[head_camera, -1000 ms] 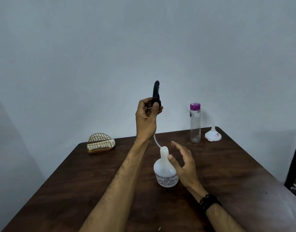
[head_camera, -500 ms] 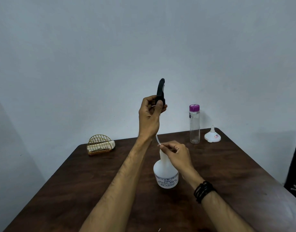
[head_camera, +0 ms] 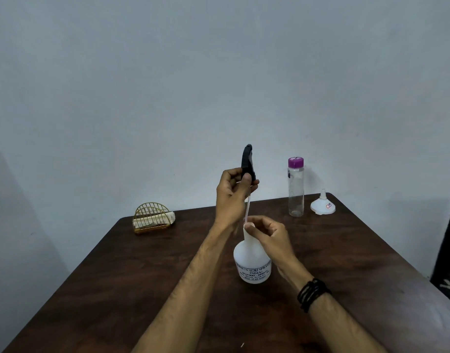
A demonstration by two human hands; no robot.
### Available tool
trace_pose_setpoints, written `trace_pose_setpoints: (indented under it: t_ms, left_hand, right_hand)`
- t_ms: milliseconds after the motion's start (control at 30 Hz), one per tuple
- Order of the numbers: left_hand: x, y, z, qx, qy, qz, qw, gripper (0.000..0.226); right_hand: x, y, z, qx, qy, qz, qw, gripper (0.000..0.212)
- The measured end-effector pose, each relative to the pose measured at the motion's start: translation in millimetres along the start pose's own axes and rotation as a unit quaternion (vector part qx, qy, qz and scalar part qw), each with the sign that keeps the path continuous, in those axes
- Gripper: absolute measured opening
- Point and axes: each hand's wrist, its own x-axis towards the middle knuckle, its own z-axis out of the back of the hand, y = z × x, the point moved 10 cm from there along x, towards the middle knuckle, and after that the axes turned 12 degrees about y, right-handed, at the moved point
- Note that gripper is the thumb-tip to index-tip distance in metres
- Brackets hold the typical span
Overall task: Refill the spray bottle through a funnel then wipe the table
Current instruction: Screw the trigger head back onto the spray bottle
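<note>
Dark wooden table [head_camera: 117, 276] against pale wall; left hand [head_camera: 232, 197] grips sprayer head [head_camera: 248, 161], right-hand fingers [head_camera: 254, 226] pinch its tube [head_camera: 248, 208].

The bench [head_camera: 132, 281] is dark wood with a smooth, faintly sheened grain. The spray bottle [head_camera: 251, 263] looks like matt, milky white plastic with a printed label; its trigger head [head_camera: 248, 161] is black plastic, and the dip tube [head_camera: 247, 208] is thin translucent plastic. The water bottle [head_camera: 296, 192] is clear glossy plastic with a purple cap, the funnel [head_camera: 322, 206] smooth white plastic, and the napkin holder [head_camera: 151, 216] gold-coloured metal wire.
</note>
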Motion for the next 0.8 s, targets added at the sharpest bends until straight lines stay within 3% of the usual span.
trace_pose_setpoints:
  t_ms: [167, 467, 600, 800]
  left_hand:
    - [-26.5, 36.9, 14.2, 0.090, -0.009, 0.034, 0.995, 0.016]
    - [-61.4, 80.5, 25.6, 0.232, 0.003, 0.056, 0.971, 0.028]
    - [-68.6, 83.0, 34.7, 0.212, -0.050, 0.056, 0.974, 0.033]
    - [-69.3, 87.8, 36.8, 0.200, -0.060, 0.040, 0.977, 0.037]
  right_hand:
    - [-4.1, -6.5, -3.9, -0.028, 0.033, 0.010, 0.999, 0.042]
    - [-11.5, -17.3, -5.5, -0.052, 0.025, 0.017, 0.998, 0.015]
    - [-14.1, -22.1, -6.5, -0.050, 0.013, 0.025, 0.998, 0.016]
    - [-16.5, -25.7, -3.6, -0.059, -0.007, 0.041, 0.997, 0.015]
